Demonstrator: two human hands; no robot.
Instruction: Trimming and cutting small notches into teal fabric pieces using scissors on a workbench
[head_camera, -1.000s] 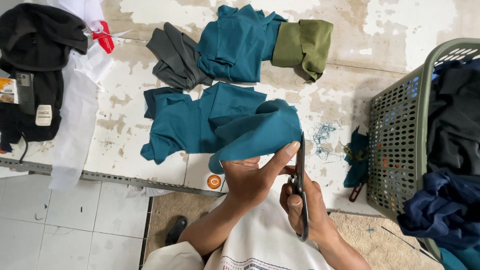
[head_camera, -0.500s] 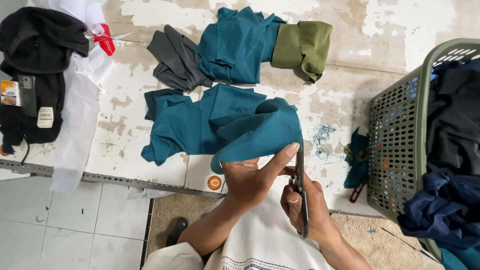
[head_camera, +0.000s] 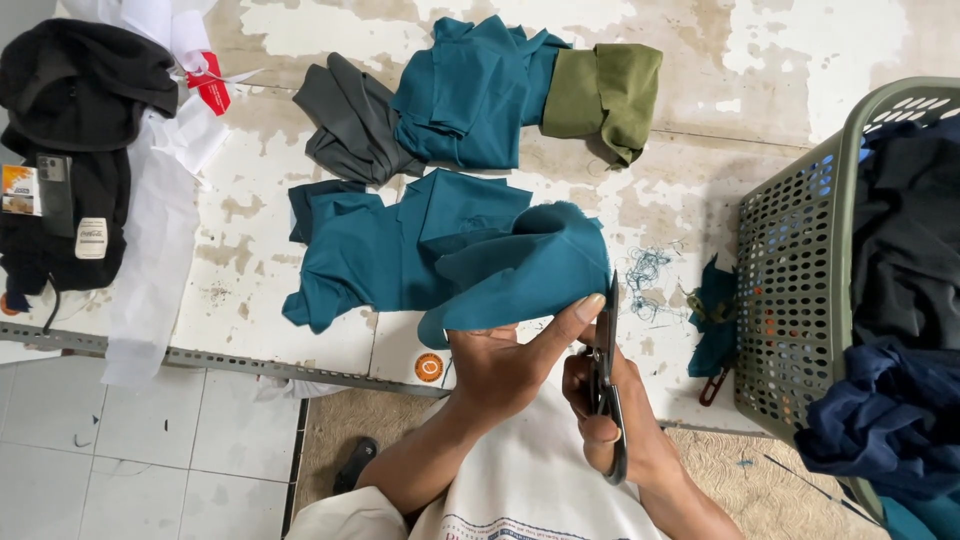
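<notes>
— What does the view from the head take in, biggest first?

— One worn white table (head_camera: 300, 330). Then one green perforated basket (head_camera: 790, 300) at the right, with dark clothes in it. One black garment (head_camera: 70, 150) lies at the far left.

— And the cloth pieces?

— Two teal lots: one teal pile (head_camera: 470, 90) at the top, and the teal piece (head_camera: 440, 250) spread near the table's front edge. Beside the pile, one grey piece (head_camera: 350, 125) and one olive piece (head_camera: 605, 90).

— The hands?

— The left hand (head_camera: 505, 365) pinches the teal piece's near edge. The right hand (head_camera: 600, 415) is clenched round one pair of black scissors (head_camera: 607, 375), tips at that edge.

— Smallest?

— One tangle of loose threads (head_camera: 650, 275).
</notes>
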